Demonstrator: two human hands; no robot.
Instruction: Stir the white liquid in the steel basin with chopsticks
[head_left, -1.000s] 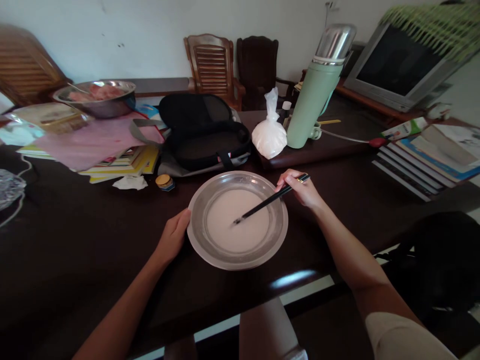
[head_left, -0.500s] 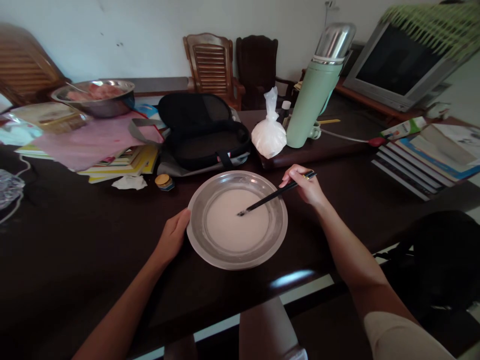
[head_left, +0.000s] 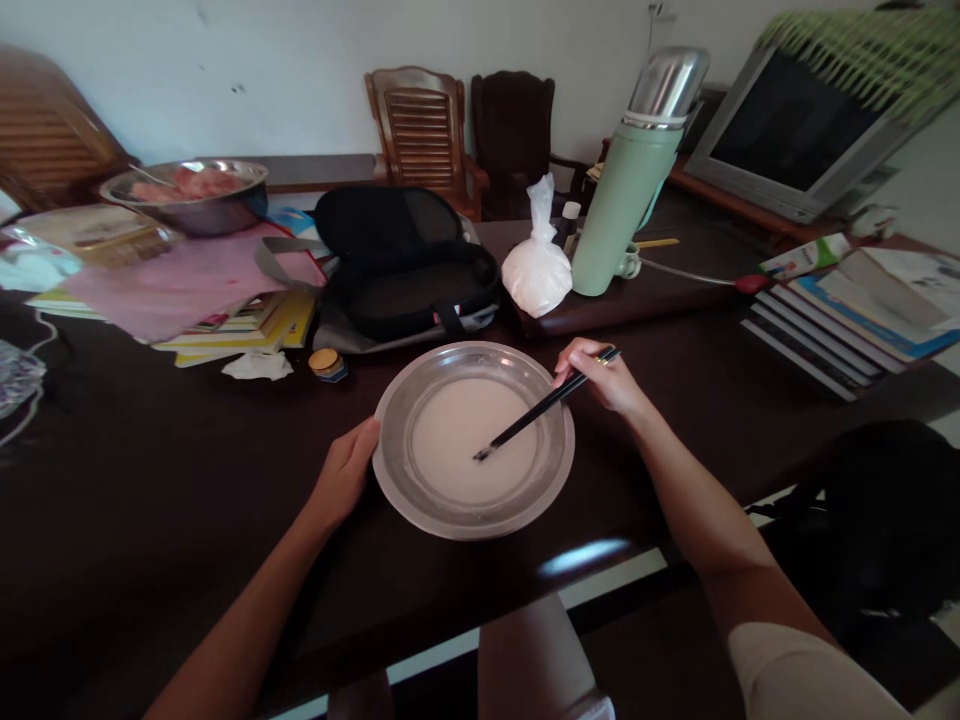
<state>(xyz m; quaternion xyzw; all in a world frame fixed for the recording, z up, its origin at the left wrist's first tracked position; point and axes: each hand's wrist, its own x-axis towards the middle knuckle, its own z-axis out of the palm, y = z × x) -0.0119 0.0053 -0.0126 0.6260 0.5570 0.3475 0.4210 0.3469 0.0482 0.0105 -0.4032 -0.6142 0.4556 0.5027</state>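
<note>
On the left, the left hand (head_left: 346,472) touches the left edge of the round metal bowl (head_left: 480,520). Its thumb is by the rim, but most fingers are hidden, so I can't tell how far it is closed. The bowl sits on the dark counter (head_left: 187,500), between the two hands. Milky white liquid (head_left: 446,430) fills its bottom. Black chopsticks (head_left: 534,411) slant across it, with the tips near the middle and the tops up at the far right, over the rim. The right hand (head_left: 598,378) is closed around their top part. It is by the bowl's far right side, so the left hand is nearer the bowl.
</note>
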